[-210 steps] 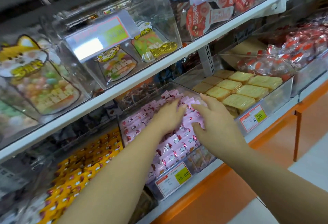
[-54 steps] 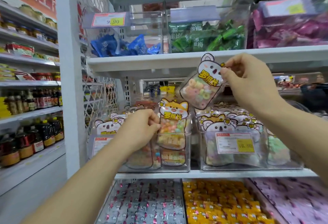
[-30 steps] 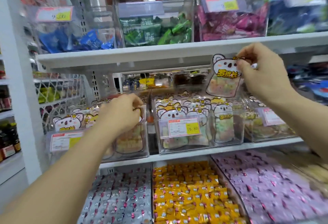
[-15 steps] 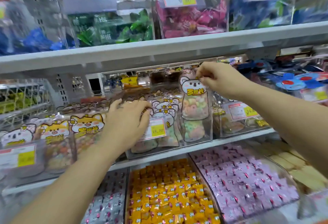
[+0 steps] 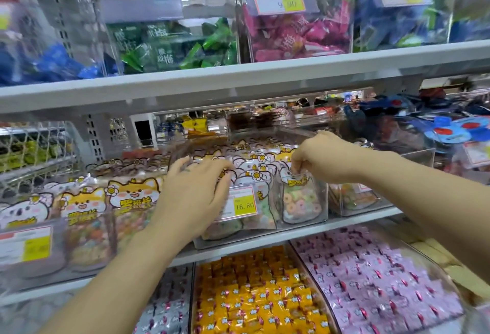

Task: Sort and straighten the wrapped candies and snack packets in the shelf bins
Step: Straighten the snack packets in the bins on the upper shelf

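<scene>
Packet [image 5: 299, 202], clear with pastel ring candies, stands upright, pinched by right hand [image 5: 322, 160].

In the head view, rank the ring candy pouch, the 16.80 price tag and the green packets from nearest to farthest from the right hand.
1. ring candy pouch, pinched by the right hand
2. 16.80 price tag, to the left
3. green packets, high up, far left
</scene>
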